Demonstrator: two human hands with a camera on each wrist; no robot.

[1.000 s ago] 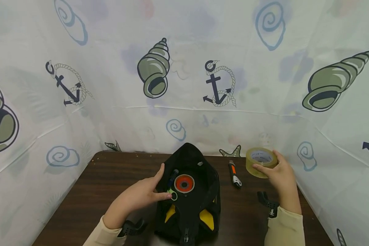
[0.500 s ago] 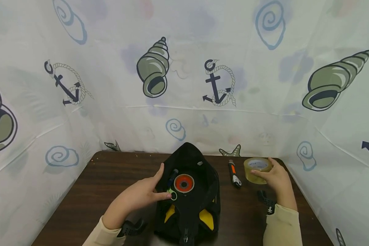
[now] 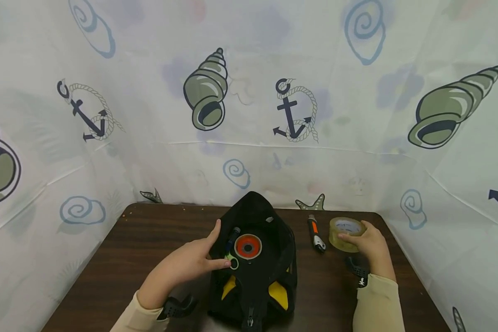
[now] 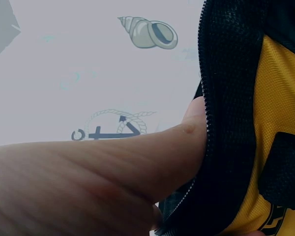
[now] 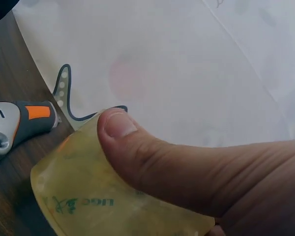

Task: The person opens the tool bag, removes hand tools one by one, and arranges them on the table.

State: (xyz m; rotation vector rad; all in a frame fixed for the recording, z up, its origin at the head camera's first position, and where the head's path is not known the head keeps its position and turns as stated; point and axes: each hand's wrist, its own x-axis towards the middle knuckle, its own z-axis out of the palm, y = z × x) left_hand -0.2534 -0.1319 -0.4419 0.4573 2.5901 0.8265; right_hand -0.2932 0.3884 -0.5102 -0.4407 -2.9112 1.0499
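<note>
A black bag with yellow panels [image 3: 279, 295] stands unzipped at the middle of the table. My left hand [image 3: 186, 265] grips its left side, the thumb [image 4: 157, 152] tucked inside the zipped edge and other fingers outside. In the bag lie an orange-red roll with a pale rim [image 3: 248, 246], green-handled scissors [image 3: 234, 263] and a dark blue pen-like item [image 3: 232, 237]. To the right, my right hand [image 3: 371, 242] holds a wide roll of yellowish clear packing tape [image 3: 342, 242], thumb across its near side. The tape overlaps the tabletop, right of the utility knife.
A grey and black utility knife with orange inlays [image 3: 316, 235] lies between the bag and the tape. The dark wooden table [image 3: 149, 230] ends at a white curtain [image 3: 249, 115] printed with shells and anchors, which also runs along both sides.
My right hand has brought the packing tape down and slightly left, nearer the tabletop. The left hand stays on the bag.
</note>
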